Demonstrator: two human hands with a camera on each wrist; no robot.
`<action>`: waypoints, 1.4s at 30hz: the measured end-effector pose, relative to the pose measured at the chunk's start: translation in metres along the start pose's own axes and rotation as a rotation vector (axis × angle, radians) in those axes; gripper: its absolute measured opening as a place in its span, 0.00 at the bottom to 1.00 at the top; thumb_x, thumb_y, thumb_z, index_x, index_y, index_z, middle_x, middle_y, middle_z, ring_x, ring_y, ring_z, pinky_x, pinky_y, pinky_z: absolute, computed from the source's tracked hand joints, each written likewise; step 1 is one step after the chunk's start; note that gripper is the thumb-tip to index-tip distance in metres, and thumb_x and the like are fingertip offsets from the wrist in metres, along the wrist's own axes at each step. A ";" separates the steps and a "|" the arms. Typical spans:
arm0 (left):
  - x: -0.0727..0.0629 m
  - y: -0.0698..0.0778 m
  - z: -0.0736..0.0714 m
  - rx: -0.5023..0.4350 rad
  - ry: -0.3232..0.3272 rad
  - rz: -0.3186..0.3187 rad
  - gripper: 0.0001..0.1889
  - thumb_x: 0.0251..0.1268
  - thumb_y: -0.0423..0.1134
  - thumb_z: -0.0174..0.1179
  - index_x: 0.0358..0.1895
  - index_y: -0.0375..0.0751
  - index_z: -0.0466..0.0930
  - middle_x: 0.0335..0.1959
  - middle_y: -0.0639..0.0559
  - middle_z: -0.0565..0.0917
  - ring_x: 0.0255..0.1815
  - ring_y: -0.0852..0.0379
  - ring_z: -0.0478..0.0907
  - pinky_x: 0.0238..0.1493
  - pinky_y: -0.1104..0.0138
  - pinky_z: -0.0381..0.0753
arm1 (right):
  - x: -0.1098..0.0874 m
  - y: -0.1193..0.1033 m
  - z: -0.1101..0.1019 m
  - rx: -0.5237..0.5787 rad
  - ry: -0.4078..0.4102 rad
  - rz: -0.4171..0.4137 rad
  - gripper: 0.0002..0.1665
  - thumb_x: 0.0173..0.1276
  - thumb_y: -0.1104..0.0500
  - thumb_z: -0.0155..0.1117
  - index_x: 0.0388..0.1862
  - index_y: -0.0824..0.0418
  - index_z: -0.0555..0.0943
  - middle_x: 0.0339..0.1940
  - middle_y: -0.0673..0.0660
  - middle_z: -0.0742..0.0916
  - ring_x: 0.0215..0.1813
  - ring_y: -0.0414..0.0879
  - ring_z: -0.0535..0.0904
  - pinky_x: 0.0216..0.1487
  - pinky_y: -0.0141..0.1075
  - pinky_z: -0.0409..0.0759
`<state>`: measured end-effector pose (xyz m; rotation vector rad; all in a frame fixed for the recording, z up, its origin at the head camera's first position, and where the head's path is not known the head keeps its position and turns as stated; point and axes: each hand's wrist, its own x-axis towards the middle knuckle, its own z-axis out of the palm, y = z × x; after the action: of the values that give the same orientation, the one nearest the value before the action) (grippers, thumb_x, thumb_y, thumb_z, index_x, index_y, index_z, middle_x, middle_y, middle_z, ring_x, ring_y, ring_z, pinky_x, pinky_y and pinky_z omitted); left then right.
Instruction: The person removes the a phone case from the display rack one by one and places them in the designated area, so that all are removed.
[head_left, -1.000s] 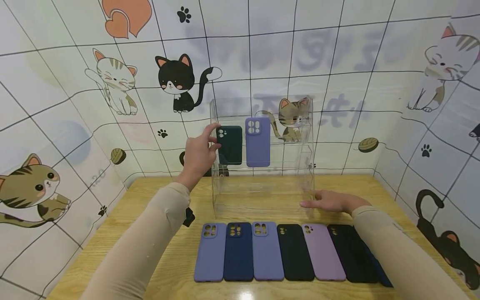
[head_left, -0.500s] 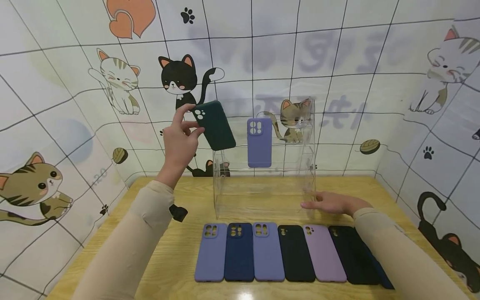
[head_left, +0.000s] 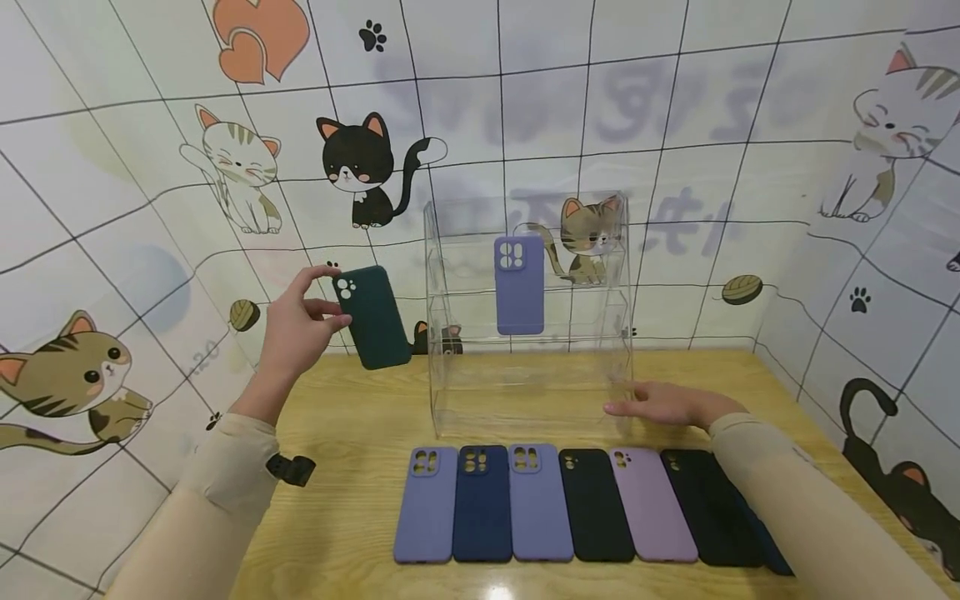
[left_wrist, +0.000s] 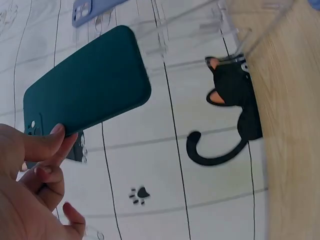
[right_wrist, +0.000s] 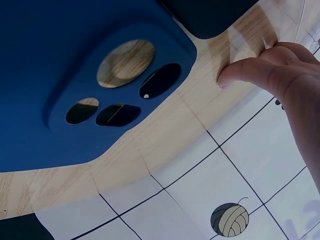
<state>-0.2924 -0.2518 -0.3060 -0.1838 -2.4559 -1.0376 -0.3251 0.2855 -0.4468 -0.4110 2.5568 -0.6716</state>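
Note:
My left hand (head_left: pixel 300 325) pinches a dark green phone case (head_left: pixel 372 318) by its camera-side edge, holding it in the air left of a clear acrylic display rack (head_left: pixel 525 408). In the left wrist view the thumb lies on the face of the green phone case (left_wrist: pixel 95 80), with fingers behind. A periwinkle phone case (head_left: pixel 519 287) stands on an upper tier of the rack. My right hand (head_left: pixel 667 404) rests at the rack's lower right side, fingers extended. Close to the right wrist camera lies a blue phone case (right_wrist: pixel 100 65), mostly hidden under the sleeve in the head view.
A row of phone cases lies along the table (head_left: pixel 337 517) in front of the rack: periwinkle (head_left: pixel 425 517), navy (head_left: pixel 482 512), another periwinkle, black (head_left: pixel 597 512), lilac (head_left: pixel 656 512) and more under the right forearm. Cat-patterned walls (head_left: pixel 480 108) enclose the back and sides.
My left hand has lifted the dark green phone case off the rack's upper tier, then brought it left and down beside the rack. The right hand stays at the rack's side.

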 end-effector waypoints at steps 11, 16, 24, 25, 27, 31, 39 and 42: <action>-0.033 -0.047 -0.001 0.033 -0.283 -0.170 0.37 0.70 0.32 0.70 0.79 0.52 0.67 0.46 0.38 0.92 0.48 0.44 0.90 0.44 0.60 0.83 | 0.000 0.001 0.001 0.009 -0.001 0.001 0.60 0.76 0.23 0.53 0.91 0.54 0.46 0.86 0.76 0.60 0.85 0.79 0.52 0.75 0.77 0.60; -0.052 -0.064 0.014 0.044 -0.412 -0.218 0.36 0.69 0.32 0.71 0.78 0.48 0.68 0.45 0.41 0.93 0.46 0.47 0.90 0.44 0.60 0.83 | 0.000 0.001 0.001 0.005 -0.007 0.003 0.61 0.75 0.22 0.53 0.91 0.53 0.46 0.86 0.75 0.60 0.85 0.78 0.52 0.75 0.77 0.61; -0.078 -0.085 0.031 -0.008 -0.507 -0.310 0.36 0.62 0.28 0.73 0.75 0.44 0.73 0.41 0.43 0.93 0.44 0.50 0.90 0.44 0.57 0.83 | 0.001 0.001 0.002 -0.010 0.003 0.007 0.60 0.75 0.22 0.52 0.91 0.52 0.47 0.85 0.76 0.62 0.84 0.79 0.55 0.74 0.77 0.62; -0.080 -0.086 0.032 -0.014 -0.519 -0.323 0.36 0.62 0.27 0.73 0.75 0.43 0.74 0.40 0.44 0.93 0.44 0.51 0.90 0.46 0.56 0.85 | 0.000 0.001 0.002 -0.010 0.004 0.005 0.60 0.75 0.22 0.52 0.91 0.53 0.47 0.85 0.76 0.62 0.84 0.79 0.55 0.74 0.77 0.62; -0.084 -0.089 0.036 -0.034 -0.540 -0.342 0.35 0.62 0.26 0.72 0.74 0.42 0.74 0.39 0.44 0.93 0.43 0.52 0.89 0.48 0.54 0.86 | 0.000 0.001 0.002 -0.009 0.007 0.003 0.60 0.75 0.22 0.52 0.91 0.53 0.47 0.85 0.77 0.62 0.84 0.79 0.55 0.74 0.77 0.62; -0.090 -0.092 0.041 -0.060 -0.566 -0.376 0.34 0.61 0.24 0.71 0.73 0.39 0.75 0.35 0.46 0.92 0.40 0.53 0.89 0.48 0.54 0.86 | -0.001 0.000 0.002 -0.003 0.012 0.004 0.60 0.75 0.22 0.53 0.91 0.53 0.47 0.85 0.77 0.62 0.84 0.79 0.55 0.75 0.77 0.62; -0.100 -0.097 0.046 -0.043 -0.617 -0.409 0.34 0.59 0.24 0.73 0.71 0.37 0.77 0.33 0.46 0.91 0.34 0.53 0.86 0.42 0.58 0.84 | -0.001 -0.001 0.003 -0.004 0.015 0.012 0.60 0.75 0.21 0.53 0.91 0.52 0.47 0.85 0.77 0.61 0.84 0.79 0.55 0.74 0.77 0.63; -0.103 -0.100 0.046 -0.051 -0.628 -0.405 0.34 0.58 0.25 0.73 0.71 0.37 0.78 0.37 0.45 0.91 0.34 0.53 0.86 0.40 0.58 0.84 | -0.001 -0.001 0.004 -0.004 0.015 0.009 0.60 0.75 0.22 0.53 0.91 0.52 0.47 0.85 0.77 0.62 0.84 0.79 0.55 0.75 0.77 0.63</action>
<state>-0.2475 -0.2844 -0.4467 -0.0237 -3.1219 -1.3738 -0.3225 0.2839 -0.4490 -0.3969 2.5734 -0.6690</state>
